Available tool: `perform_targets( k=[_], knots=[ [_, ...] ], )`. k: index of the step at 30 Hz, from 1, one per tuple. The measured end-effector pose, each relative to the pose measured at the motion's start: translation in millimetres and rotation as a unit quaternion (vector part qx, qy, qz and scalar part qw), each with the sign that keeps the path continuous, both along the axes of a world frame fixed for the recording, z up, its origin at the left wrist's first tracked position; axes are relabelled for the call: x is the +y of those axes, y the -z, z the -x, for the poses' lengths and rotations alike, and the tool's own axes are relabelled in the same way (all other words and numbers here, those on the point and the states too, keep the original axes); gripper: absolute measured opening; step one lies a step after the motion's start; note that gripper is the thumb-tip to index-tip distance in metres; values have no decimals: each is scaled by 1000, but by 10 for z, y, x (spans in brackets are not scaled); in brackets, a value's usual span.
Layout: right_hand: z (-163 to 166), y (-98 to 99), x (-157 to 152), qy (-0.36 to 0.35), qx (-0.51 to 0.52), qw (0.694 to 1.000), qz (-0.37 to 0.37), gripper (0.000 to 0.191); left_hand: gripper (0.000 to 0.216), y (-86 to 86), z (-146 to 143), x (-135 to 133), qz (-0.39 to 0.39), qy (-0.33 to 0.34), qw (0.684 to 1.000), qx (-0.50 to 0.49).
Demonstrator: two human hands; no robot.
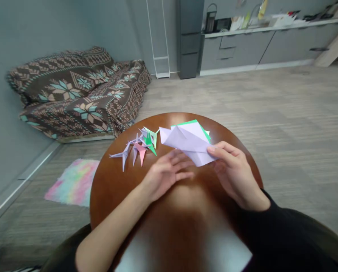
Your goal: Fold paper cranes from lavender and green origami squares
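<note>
Pinched at its near right end by the right hand (237,176), the pale lilac folded paper sheet (183,142) is held over the round, glossy brown table (120,192), its long axis slanting leftward and away, past the open left hand (166,174) just beside it.

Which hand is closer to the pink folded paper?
Left. The left hand is right of the pink folded paper and nearer the body; the right hand is farther right, holding purple paper.

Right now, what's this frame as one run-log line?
Right hand: holds folded lilac paper | left hand: open, near paper, contact unclear | table: small figures left of paper, green sheet behind
</note>
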State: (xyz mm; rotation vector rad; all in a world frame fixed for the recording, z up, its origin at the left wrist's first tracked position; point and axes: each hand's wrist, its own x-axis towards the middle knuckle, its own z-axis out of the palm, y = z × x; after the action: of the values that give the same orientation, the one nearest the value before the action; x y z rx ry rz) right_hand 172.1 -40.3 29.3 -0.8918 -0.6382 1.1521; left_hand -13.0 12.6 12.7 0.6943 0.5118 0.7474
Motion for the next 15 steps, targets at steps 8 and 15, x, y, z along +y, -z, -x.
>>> perform_targets(
  k=[8,15],
  knots=[
    [233,62,-35,47,19,998,-44,17,54,28,-277,-319,23,-80,989,-122],
    [430,158,-92,74,-88,993,-26,12,33,90,-422,-478,-43,-142,987,-55]
  ],
)
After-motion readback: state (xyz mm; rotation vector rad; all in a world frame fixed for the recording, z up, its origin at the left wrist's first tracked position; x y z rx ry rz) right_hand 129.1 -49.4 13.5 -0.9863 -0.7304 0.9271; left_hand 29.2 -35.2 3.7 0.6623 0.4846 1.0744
